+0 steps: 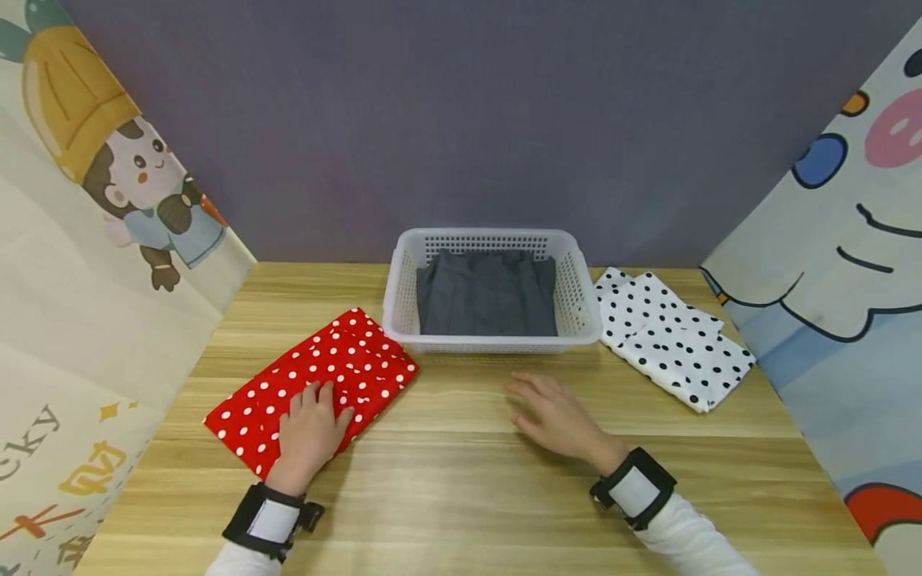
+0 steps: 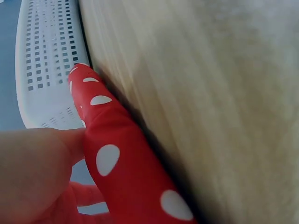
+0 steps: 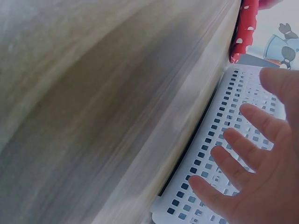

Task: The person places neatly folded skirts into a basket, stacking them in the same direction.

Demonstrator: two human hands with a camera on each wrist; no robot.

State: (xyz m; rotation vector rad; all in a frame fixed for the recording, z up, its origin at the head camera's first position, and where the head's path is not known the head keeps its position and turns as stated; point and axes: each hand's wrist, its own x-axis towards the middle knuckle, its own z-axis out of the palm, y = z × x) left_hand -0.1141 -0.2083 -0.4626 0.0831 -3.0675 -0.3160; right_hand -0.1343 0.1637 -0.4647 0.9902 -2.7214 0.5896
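Fingers of my left hand [image 1: 311, 428] rest loosely, fairly straight, on the red cloth [image 1: 306, 362] near the tabletop's [image 1: 446, 456] left edge; right hand's [image 1: 553, 416] are spread, empty. Guessing I'm steadying it; lifting calls for a proper pinch.

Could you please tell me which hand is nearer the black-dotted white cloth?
Right. The right hand is left of the white cloth, apart from it; the left hand is farther left, on the red cloth.
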